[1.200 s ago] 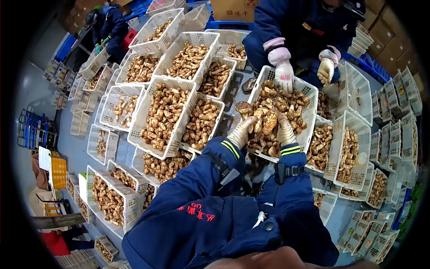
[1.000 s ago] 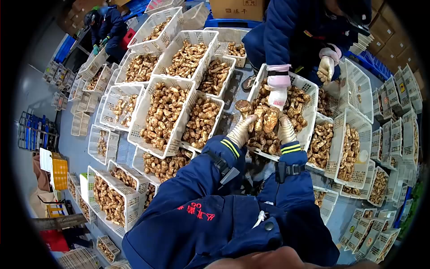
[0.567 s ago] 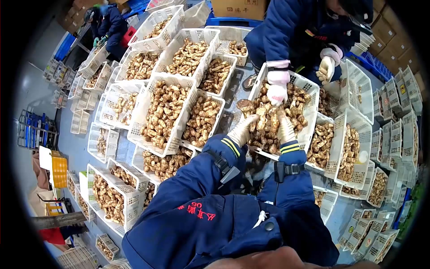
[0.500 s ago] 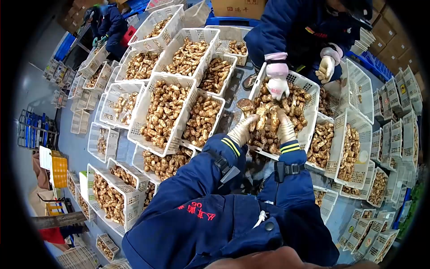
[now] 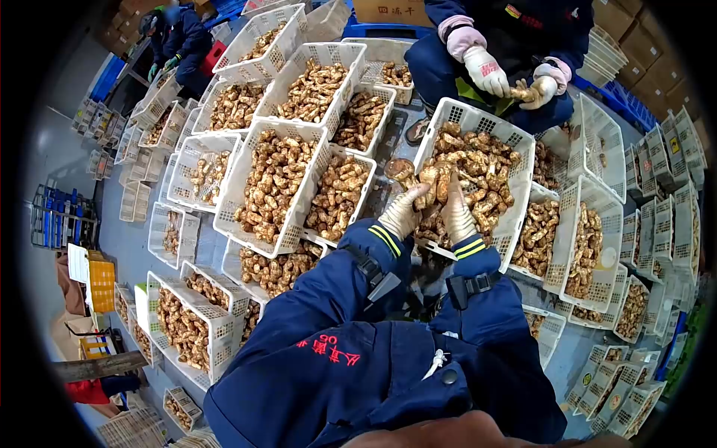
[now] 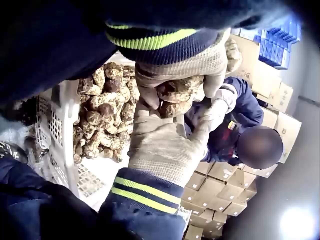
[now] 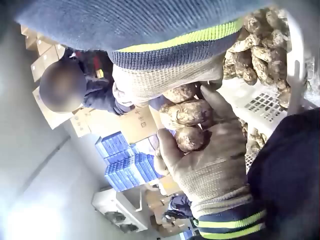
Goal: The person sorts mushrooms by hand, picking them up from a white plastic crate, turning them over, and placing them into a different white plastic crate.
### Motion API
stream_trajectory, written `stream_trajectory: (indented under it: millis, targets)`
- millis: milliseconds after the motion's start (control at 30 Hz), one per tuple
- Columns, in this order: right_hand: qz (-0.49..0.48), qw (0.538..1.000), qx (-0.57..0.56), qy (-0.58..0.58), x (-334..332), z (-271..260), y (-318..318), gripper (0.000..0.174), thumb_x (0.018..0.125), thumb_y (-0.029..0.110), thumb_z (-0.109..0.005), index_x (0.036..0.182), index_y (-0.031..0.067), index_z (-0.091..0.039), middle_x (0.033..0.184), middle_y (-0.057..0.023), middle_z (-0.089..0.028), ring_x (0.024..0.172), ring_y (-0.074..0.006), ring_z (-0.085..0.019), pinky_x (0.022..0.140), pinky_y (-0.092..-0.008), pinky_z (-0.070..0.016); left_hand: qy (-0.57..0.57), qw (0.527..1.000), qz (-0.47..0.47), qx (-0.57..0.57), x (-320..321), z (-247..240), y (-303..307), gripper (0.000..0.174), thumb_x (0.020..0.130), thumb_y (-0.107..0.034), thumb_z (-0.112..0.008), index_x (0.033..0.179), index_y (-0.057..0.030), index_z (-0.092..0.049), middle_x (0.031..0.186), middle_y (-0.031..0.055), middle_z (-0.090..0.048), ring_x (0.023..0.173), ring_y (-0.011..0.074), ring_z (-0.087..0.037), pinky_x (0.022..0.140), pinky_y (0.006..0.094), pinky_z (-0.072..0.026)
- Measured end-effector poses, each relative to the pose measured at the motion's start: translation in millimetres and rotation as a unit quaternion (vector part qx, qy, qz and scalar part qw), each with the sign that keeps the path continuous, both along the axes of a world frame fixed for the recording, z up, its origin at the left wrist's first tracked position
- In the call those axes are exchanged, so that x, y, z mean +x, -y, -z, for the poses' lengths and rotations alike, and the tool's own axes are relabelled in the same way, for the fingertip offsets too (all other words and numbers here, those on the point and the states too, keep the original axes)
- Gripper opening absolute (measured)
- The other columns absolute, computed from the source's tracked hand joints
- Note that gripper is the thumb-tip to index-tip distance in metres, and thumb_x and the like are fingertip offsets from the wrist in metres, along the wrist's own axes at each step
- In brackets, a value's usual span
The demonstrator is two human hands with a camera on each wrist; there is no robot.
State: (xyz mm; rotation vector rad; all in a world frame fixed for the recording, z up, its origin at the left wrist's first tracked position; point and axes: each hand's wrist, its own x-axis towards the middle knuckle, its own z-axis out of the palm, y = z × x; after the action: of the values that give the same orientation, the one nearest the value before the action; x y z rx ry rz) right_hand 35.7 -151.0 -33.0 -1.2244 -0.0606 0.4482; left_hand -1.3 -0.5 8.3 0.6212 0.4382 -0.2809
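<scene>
My gloved left hand (image 5: 403, 211) grips brown-and-cream mushrooms over the near left part of a white plastic crate (image 5: 517, 224). One of them, a big-capped mushroom (image 5: 401, 172), sticks out past its fingers on the left. My gloved right hand (image 5: 457, 214) is close beside it, fingers round an upright mushroom (image 5: 444, 181) in the same bunch. In the left wrist view, the held mushrooms (image 6: 175, 95) lie between both hands. The right wrist view shows a rounded mushroom (image 7: 190, 138) by the left thumb. More mushrooms (image 5: 485, 168) fill the crate below.
Across the crate another person's gloved hands (image 5: 487, 71) hold a small mushroom (image 5: 525, 91). Filled crates (image 5: 270, 187) stand close on the left, and others (image 5: 582, 250) on the right. Cardboard boxes (image 5: 392, 11) are at the back.
My right hand has drawn left, closer to my left hand, and the held mushrooms are turned. The other person's hand has left the crate and now holds a mushroom with their other hand.
</scene>
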Motion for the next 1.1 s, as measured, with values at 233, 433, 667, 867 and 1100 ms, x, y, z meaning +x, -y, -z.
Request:
stream_trajectory:
  millis: [233, 433, 667, 867, 1100]
  targets:
    - [-0.007, 0.968, -0.226, 0.106, -18, -35, -8, 0.081, 0.094, 0.053, -0.046, 0.151, 0.0109, -0.008, 0.146, -0.0263, -0.032, 0.127, -0.0309, -0.044, 0.101, -0.0340, -0.0370, -0.010, 1.000, -0.001, 0.013, -4, -13, -1, 0.041, 0.080, -0.026, -0.074, 0.114, -0.0112, -0.059, 0.111, 0.0023, -0.060, 0.104, 0.0187, -0.055, 0.083, 0.0355, -0.0512]
    - [0.033, 0.917, -0.307, 0.253, -19, -34, -12, 0.089, 0.090, 0.054, -0.052, 0.149, 0.0036, -0.008, 0.143, -0.0318, -0.032, 0.127, -0.0404, -0.043, 0.102, -0.0394, -0.0375, -0.001, 0.998, 0.032, -0.048, 2, 13, -5, 0.029, 0.082, -0.024, -0.071, 0.107, -0.0104, -0.063, 0.098, 0.0066, -0.065, 0.085, 0.0216, -0.064, 0.077, 0.0381, -0.0539]
    - [0.054, 0.873, -0.348, 0.337, -21, -24, -23, 0.101, 0.086, 0.062, -0.051, 0.147, -0.0048, -0.007, 0.140, -0.0353, -0.032, 0.128, -0.0474, -0.036, 0.106, -0.0437, -0.0311, 0.017, 1.000, 0.016, 0.001, -5, 5, -11, 0.034, 0.077, -0.027, -0.077, 0.105, -0.0132, -0.064, 0.100, 0.0025, -0.063, 0.097, 0.0203, -0.058, 0.083, 0.0395, -0.0477]
    - [0.034, 0.841, -0.371, 0.393, -29, -34, -29, 0.103, 0.083, 0.066, -0.052, 0.147, -0.0031, -0.011, 0.139, -0.0357, -0.033, 0.126, -0.0469, -0.038, 0.105, -0.0456, -0.0330, -0.008, 0.999, -0.025, 0.020, -15, -17, -15, 0.033, 0.077, -0.028, -0.074, 0.103, -0.0114, -0.061, 0.092, 0.0059, -0.063, 0.088, 0.0222, -0.061, 0.082, 0.0387, -0.0493]
    - [0.014, 0.876, -0.282, 0.391, -36, -58, -24, 0.084, 0.090, 0.062, -0.044, 0.143, -0.0005, -0.029, 0.138, -0.0296, -0.040, 0.128, -0.0448, -0.039, 0.107, -0.0450, -0.0317, -0.027, 0.997, -0.070, 0.015, -35, -33, -23, 0.037, 0.081, -0.024, -0.069, 0.115, -0.0162, -0.057, 0.107, 0.0059, -0.063, 0.098, 0.0214, -0.060, 0.078, 0.0421, -0.0493]
